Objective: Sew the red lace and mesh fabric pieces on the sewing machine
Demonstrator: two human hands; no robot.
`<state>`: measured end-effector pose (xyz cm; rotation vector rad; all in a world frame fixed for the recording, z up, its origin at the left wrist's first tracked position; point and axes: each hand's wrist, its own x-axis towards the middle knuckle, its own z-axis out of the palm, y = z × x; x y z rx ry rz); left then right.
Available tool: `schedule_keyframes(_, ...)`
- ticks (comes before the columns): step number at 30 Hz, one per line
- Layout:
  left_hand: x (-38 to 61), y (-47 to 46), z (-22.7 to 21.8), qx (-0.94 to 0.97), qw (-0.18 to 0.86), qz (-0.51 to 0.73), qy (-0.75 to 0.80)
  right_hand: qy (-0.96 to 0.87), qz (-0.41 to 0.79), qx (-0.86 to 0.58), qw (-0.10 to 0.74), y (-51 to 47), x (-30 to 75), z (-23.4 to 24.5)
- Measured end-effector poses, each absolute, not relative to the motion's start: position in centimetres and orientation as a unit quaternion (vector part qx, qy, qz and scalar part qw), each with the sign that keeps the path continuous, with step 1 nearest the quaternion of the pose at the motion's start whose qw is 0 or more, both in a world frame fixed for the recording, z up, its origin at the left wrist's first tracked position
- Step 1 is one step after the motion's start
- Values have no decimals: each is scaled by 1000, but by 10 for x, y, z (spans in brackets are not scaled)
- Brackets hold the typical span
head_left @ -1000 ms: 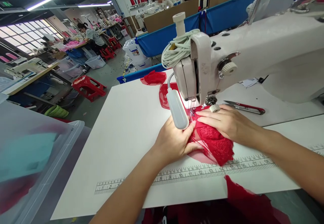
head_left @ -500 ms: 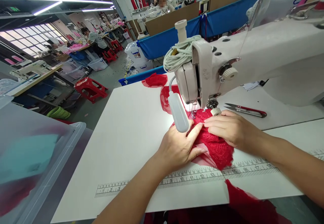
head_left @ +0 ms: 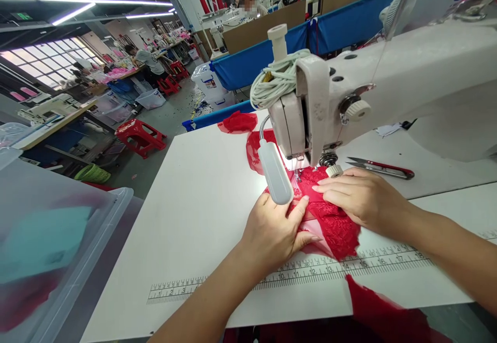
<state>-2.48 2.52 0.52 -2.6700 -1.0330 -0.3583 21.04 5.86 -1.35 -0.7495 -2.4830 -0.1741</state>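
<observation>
Red lace fabric (head_left: 337,229) with a sheer part lies under the needle and presser foot (head_left: 298,174) of a white sewing machine (head_left: 388,81). My left hand (head_left: 274,226) rests on the fabric's left side, thumb and index finger spread, the other fingertips partly behind the grey lamp (head_left: 275,173). On the right side of the lace, my right hand (head_left: 361,195) lies with its fingers stretched out; its thumb is hidden. Both hands press on the cloth just in front of the needle, with a gap between their fingertips.
Red-handled thread snips (head_left: 382,168) lie right of the machine head. More red sheer pieces (head_left: 237,122) are behind the lamp. A ruler strip (head_left: 295,274) runs along the table's (head_left: 194,198) front. Red cloth (head_left: 384,314) hangs at the front edge; a clear plastic bin (head_left: 97,250) stands left.
My fingertips have moved apart, the right hand shifting slightly right and the left slightly down. More of the fabric between them shows.
</observation>
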Motion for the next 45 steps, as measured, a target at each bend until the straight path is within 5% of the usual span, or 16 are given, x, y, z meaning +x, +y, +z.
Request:
schedule_keyframes(17,-23,27,6,-911,160,-117,-363,-921,-51,-279,267,66,210,-15)
schedule_keyframes(31,-19,9,35,-962,58,-67,-259,-932,-43,-282,226,58,215,-7)
schedule_keyframes(37,-12,18,17,-934,171,-81,-302,-933,57,-284,213,57,216,-4)
schedule_keyframes(45,-4,22,11,-880,-103,-161,-435,-914,238,-307,117,50,223,23)
